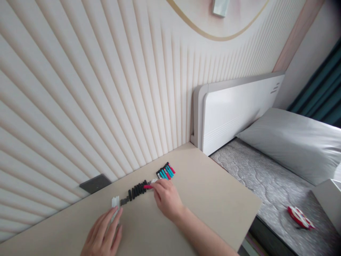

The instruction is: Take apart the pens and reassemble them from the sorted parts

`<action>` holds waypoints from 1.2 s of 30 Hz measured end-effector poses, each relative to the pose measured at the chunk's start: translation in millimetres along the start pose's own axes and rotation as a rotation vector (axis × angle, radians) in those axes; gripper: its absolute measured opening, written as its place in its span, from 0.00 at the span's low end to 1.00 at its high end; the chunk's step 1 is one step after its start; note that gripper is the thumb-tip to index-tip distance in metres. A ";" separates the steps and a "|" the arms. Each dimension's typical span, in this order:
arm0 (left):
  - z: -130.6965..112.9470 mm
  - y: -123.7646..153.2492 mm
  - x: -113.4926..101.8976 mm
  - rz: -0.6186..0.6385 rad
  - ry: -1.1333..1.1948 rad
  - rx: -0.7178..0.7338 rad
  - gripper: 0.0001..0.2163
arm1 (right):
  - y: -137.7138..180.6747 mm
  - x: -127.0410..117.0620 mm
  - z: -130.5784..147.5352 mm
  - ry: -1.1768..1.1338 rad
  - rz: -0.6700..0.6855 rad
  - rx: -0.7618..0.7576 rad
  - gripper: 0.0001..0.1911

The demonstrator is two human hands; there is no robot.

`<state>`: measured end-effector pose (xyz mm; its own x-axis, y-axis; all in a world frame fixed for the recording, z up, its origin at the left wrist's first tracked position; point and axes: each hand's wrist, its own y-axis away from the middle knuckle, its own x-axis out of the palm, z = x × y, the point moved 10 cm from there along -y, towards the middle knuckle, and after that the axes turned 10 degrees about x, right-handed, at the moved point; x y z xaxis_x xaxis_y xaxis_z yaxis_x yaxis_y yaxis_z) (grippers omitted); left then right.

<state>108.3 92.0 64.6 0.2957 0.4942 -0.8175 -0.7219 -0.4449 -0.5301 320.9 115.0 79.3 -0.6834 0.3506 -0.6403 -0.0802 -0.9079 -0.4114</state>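
My right hand (167, 199) pinches a small pink-red tube (148, 186), its tip pointing left over a row of short black tubes (137, 190). Beyond that hand lies a neat group of small teal, red and white tubes with black ends (165, 171). Small white pieces (153, 181) sit partly hidden behind my right fingers. My left hand (103, 231) rests with fingers stretched and slightly apart, fingertips on thin white sticks (115, 202). Between the sticks and the black row are small dark grey pieces (124, 201), too small to name.
Everything lies on a beige tabletop (213, 199) against a ribbed wall (106, 89). A dark plate (95, 183) is at the wall's foot. To the right stands a bed with a white headboard (234, 110), a grey pillow (298, 142) and a red-and-white object (300, 217).
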 end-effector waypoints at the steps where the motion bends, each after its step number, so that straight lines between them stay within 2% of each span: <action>1: -3.8 -1.5 -6.4 -0.019 -0.028 0.021 0.22 | 7.8 12.8 21.4 -0.008 0.052 -0.074 0.14; 3: -10.1 -0.1 -12.8 -0.018 -0.064 0.074 0.20 | 22.4 36.2 58.4 -0.009 0.134 -0.188 0.13; 6: -17.3 12.6 -18.7 -0.036 -0.072 0.175 0.14 | 31.5 62.2 90.1 -0.047 0.184 -0.191 0.10; 7: -12.8 18.3 -17.0 -0.009 -0.051 0.145 0.14 | 32.1 69.4 96.3 -0.072 0.192 -0.167 0.10; 9: -0.7 30.9 -23.2 -0.048 -0.009 0.045 0.13 | 33.9 82.3 106.6 -0.126 0.210 -0.132 0.10; 12: 7.0 46.8 -28.7 -0.039 0.044 -0.026 0.13 | 42.1 93.7 116.2 -0.201 0.225 -0.120 0.11; 15: 6.5 57.0 -29.2 0.017 0.067 -0.038 0.16 | 52.9 94.2 112.3 -0.223 0.220 -0.125 0.13; 17: 10.1 61.6 -28.3 0.030 0.086 -0.092 0.18 | 57.2 93.9 103.0 -0.153 0.223 -0.124 0.12; 23: 18.2 62.1 -21.1 0.034 0.345 -0.290 0.14 | 52.7 96.3 79.5 0.046 0.240 -0.129 0.15; 26: 13.3 57.6 -19.9 0.076 0.435 -0.309 0.12 | 51.1 102.0 75.5 0.082 0.254 -0.143 0.16; 30: 8.1 52.5 -21.8 0.097 0.422 -0.292 0.11 | 52.6 108.2 75.1 0.087 0.280 -0.159 0.13; 36: 2.3 48.5 -20.6 0.096 0.391 -0.226 0.10 | 48.6 101.7 74.6 0.110 0.238 -0.170 0.12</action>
<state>65.8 61.9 56.2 0.4796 0.1429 -0.8657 -0.6161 -0.6477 -0.4483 193.3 89.4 42.6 -0.5849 0.1638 -0.7944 0.2019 -0.9192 -0.3382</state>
